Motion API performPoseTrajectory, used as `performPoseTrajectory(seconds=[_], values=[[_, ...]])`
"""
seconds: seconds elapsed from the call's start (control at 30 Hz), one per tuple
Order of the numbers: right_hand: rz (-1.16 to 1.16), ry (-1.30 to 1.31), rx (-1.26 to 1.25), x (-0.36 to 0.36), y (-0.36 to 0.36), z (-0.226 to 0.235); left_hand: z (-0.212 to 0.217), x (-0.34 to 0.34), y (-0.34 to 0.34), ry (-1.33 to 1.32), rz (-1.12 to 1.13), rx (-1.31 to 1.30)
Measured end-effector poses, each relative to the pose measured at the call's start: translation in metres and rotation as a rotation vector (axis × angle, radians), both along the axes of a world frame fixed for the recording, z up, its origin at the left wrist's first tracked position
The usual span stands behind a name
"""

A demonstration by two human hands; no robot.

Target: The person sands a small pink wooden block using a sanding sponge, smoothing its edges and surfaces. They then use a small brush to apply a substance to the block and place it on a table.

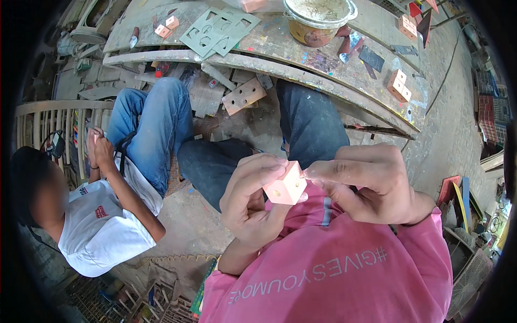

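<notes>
My left hand (249,195) is closed around a pale pink cube (285,188) with small round spots or hollows on its faces, like a large die. The cube sits tilted, a corner toward me, in front of my pink shirt. My right hand (371,180) is closed in a pinch, its thumb and fingertips right against the cube's right side. Whatever is between those fingertips is too small to make out.
Ahead stands a paint-stained workbench (269,40) bearing a tub (315,37), grey-green stencil sheets (219,31) and more pink cubes (399,86). A holed board (244,97) leans beneath it. A co-worker in a white shirt (107,226) sits at left, hands (99,148) together around something pinkish.
</notes>
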State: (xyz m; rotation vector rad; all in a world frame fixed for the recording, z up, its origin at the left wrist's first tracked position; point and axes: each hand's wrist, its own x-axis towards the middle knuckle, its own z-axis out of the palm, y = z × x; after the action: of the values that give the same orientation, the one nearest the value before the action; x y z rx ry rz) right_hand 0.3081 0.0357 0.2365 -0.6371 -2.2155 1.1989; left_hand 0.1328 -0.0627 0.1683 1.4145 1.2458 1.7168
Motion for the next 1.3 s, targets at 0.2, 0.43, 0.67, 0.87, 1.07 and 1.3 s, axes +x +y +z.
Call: performPoseTrajectory(seconds=[0.2,0.43,0.67,0.87,1.07,1.3], values=[[-0.012,-0.017,0.030,-0.002,-0.005,-0.003,0.003,0.000,-0.001,0.027,0.002,-0.017],[0.013,-0.184,0.215,0.000,-0.007,0.004,0.008,-0.001,0.000,0.123,0.082,-0.013],[0.115,-0.230,0.294,-0.003,0.001,0.014,0.001,-0.006,0.002,0.369,0.128,0.115],[0.114,-0.252,0.195,-0.001,0.001,0.016,-0.003,-0.005,0.007,0.376,0.152,0.169],[0.079,-0.060,-0.022,-0.002,0.008,0.015,-0.004,-0.002,0.000,0.101,0.075,0.021],[0.052,0.040,0.016,0.000,0.006,0.007,-0.002,0.004,0.000,-0.090,0.055,0.009]])
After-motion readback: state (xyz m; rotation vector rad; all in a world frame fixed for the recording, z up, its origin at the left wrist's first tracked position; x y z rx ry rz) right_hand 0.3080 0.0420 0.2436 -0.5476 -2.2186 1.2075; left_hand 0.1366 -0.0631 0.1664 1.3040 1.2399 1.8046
